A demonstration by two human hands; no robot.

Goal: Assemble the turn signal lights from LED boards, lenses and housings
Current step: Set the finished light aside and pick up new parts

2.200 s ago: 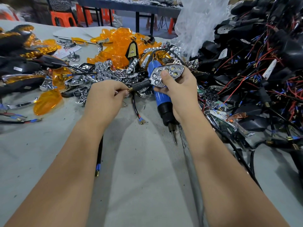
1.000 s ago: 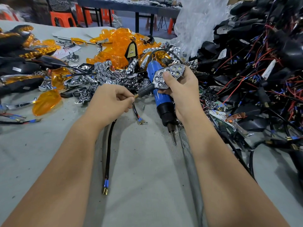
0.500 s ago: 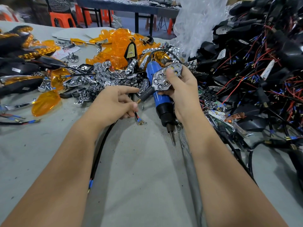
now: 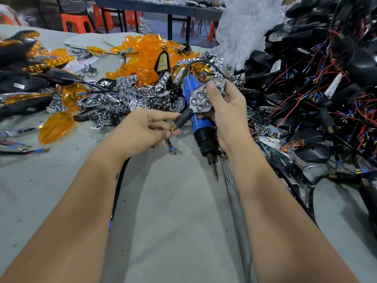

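Note:
My right hand (image 4: 228, 115) grips a chrome honeycomb reflector with its LED board (image 4: 201, 98), thumb pressed on its face; a black stalk (image 4: 184, 117) juts from its lower end. My left hand (image 4: 142, 129) pinches the wires at the stalk's brass tip (image 4: 173, 127). A black cable (image 4: 117, 193) trails from under that hand toward me. A blue electric screwdriver (image 4: 199, 127) lies on the table behind the part, bit pointing toward me.
Orange lenses (image 4: 146, 50) and chrome reflectors (image 4: 138, 99) are heaped at the middle back. Black housings with red and blue wires (image 4: 318, 94) pile up on the right. Finished lights (image 4: 22, 58) lie at the left. Grey table surface (image 4: 173, 221) spreads in front.
My left hand has slid along the cable up to the stalk's tip, its fingers now looser. The cable's blue end has shifted under my left forearm. The reflector tilted slightly more upright.

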